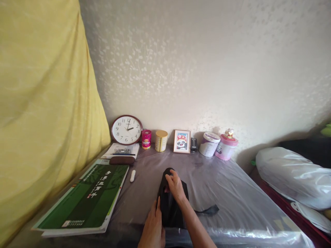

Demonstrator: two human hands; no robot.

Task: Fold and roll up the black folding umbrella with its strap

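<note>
A black, smooth item that looks like folded fabric (172,213) lies on the table near its front edge, its far end pointed towards the wall. A dark strap or flap (210,209) sticks out from it to the right. My left hand (154,222) grips its left side, with the thumb and fingers at the edge. Over the far part, my right hand (175,184) is closed with its fingers curled on the black material. What exactly lies beneath the right fingertips is hidden. I cannot make out what kind of article it is.
A plastic-covered table (232,193) stands against the wall. A green book (88,196), brown glasses case (122,160) and white oblong object (132,175) lie left. Behind stand a clock (127,130), tins, a picture frame (182,141) and tubs (210,144). A yellow curtain (46,103) hangs left.
</note>
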